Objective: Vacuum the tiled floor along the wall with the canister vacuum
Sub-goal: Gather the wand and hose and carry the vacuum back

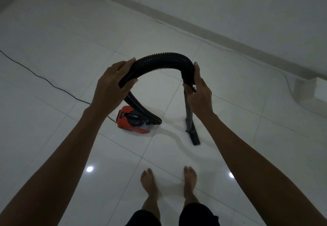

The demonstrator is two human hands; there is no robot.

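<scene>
Right, you've got both hands on the one black ribbed hose (164,61), arched between them. Your left hand (113,85) wraps the hose on the canister side, fingers curled over it, prob. to keep slack off the floor. Your right hand (198,92) grasps the hose end where it joins the wand (187,112), thumb up the side, so you can steer. Wand stands near upright w/ the floor nozzle (193,134) touching the tiled floor (53,119) ahead of your 2 bare feet (150,183).

Canister vacuum (134,121), red, sits on the tiles just left of the nozzle, well short of the wall (247,13).

Count: 1 canister, 1 hose, 1 wand, 1 nozzle, 1 black power cord (44,79) trailing left, 1 pale cable (221,48) along the skirting, 2 light reflections. Nozzle isn't at the wall yet, so I'd judge the wall pass not begun.
</scene>
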